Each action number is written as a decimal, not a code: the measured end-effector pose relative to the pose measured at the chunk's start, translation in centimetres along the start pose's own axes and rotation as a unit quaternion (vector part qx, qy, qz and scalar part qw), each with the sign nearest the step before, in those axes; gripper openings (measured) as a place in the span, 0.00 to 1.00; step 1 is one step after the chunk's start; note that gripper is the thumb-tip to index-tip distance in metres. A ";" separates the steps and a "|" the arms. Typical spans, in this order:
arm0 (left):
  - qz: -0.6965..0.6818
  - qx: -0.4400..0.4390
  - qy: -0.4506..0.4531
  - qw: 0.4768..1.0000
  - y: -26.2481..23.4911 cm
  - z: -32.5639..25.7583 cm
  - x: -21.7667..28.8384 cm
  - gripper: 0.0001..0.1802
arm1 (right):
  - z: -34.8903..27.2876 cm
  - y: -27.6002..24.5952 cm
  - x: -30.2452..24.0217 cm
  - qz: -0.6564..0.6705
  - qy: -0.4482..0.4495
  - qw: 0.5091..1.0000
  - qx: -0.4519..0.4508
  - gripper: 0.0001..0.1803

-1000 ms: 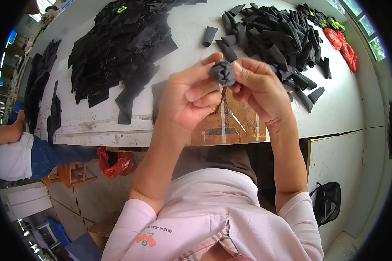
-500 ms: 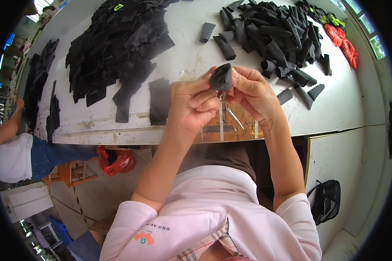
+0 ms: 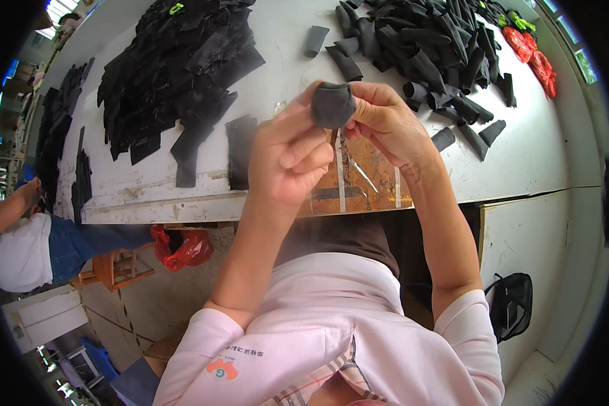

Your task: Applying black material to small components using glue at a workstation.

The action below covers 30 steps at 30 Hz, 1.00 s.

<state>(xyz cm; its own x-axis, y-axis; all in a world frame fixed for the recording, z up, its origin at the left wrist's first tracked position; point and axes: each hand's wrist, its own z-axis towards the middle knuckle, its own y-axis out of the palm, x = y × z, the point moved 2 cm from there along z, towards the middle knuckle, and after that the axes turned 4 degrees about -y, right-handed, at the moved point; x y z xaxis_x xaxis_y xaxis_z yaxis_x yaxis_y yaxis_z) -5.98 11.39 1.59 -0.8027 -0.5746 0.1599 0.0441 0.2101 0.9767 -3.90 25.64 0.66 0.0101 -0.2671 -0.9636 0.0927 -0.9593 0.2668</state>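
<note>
A small black fabric tube (image 3: 333,105) is held up above the table's near edge, its rounded end facing me. My left hand (image 3: 287,152), a little blurred, grips its left side, with the lower fingers curled. My right hand (image 3: 389,125) pinches the right side between thumb and fingers. Below the hands, a thin pointed metal tool (image 3: 363,174) lies on a worn brown board (image 3: 325,183); its upper part is hidden. Flat black fabric pieces (image 3: 176,81) lie heaped on the left, one apart (image 3: 239,155) beside my left wrist. Rolled black tubes (image 3: 426,51) are piled on the right.
The white table (image 3: 277,51) carries both heaps. Red plastic bags (image 3: 531,57) lie at the far right; another red bag (image 3: 183,249) hangs below the front edge. Beyond the left side a co-worker (image 3: 20,237) stands near more black pieces. A black bag (image 3: 510,308) is at lower right.
Both hands have lifted slightly away from me and to the left with the fabric tube. It has turned from a folded, pinched-looking end to a smooth rounded one.
</note>
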 end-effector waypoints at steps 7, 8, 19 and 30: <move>0.335 0.052 0.130 0.932 -1.2 -1.2 -0.6 0.18 | -0.2 -0.1 2.2 0.060 -0.015 0.996 -0.071 0.16; 0.311 0.048 0.115 0.942 -2.6 -1.1 -0.4 0.18 | -0.6 -0.2 3.3 0.096 -0.001 0.994 -0.046 0.16; 0.569 0.004 0.363 0.738 0.5 -0.5 0.3 0.07 | -3.0 1.6 -1.7 -0.274 -0.255 0.923 0.091 0.21; 0.374 0.015 0.240 0.896 -0.5 0.4 -0.4 0.06 | -2.6 1.2 0.2 -0.527 -0.207 0.824 0.029 0.09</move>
<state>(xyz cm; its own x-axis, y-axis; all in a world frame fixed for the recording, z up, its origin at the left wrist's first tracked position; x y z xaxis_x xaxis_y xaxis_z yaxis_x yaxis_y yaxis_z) -5.94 11.88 0.98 -0.2073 -0.5360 0.8184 0.4406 0.6957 0.5673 -1.15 24.63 0.74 -0.3873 0.7200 -0.5759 -0.2162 -0.6782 -0.7024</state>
